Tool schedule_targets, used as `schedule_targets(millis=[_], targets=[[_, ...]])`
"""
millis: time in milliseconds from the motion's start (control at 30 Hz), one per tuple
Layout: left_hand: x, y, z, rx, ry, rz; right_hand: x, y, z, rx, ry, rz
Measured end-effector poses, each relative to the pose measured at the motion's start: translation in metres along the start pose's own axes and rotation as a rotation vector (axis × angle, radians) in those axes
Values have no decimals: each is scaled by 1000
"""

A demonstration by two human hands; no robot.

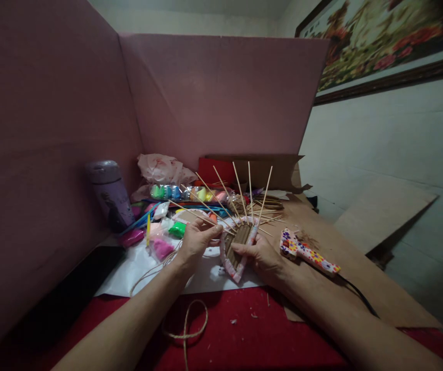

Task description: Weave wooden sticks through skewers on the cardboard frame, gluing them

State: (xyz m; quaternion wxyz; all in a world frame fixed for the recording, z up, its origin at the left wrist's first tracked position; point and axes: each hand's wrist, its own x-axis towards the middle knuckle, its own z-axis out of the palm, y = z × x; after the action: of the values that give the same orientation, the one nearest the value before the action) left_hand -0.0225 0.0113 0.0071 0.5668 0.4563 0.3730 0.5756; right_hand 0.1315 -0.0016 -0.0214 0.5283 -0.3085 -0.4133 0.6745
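Observation:
A heart-shaped cardboard piece (238, 246) with a pink wrapped rim stands on edge between my hands, with several thin wooden skewers (240, 193) fanning up from it. My left hand (197, 239) pinches a skewer at the heart's upper left, fingers closed. My right hand (258, 254) grips the heart's right rim with fingers wrapped round it. A strand of jute twine (185, 330) runs from near my left hand down over the red cloth in a loop.
A glue gun (307, 252) with a flowered cover lies right of my right hand on brown cardboard (360, 278). Bags of coloured clay (175, 193), a purple bottle (109, 196) and an open box (268, 172) crowd the back. Pink boards (221, 93) wall the left and rear.

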Motion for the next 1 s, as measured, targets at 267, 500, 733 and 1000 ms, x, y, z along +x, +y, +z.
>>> schedule_targets(millis=[267, 500, 733, 1000], targets=[[1, -1, 0, -5, -1, 0, -1, -1, 1, 0, 11, 12], [1, -2, -1, 5, 13, -7, -1, -1, 1, 1, -2, 3], [2, -2, -1, 9, 3, -5, -1, -1, 1, 2, 1, 5], [1, -1, -1, -6, 2, -5, -1, -1, 1, 2, 9, 6]])
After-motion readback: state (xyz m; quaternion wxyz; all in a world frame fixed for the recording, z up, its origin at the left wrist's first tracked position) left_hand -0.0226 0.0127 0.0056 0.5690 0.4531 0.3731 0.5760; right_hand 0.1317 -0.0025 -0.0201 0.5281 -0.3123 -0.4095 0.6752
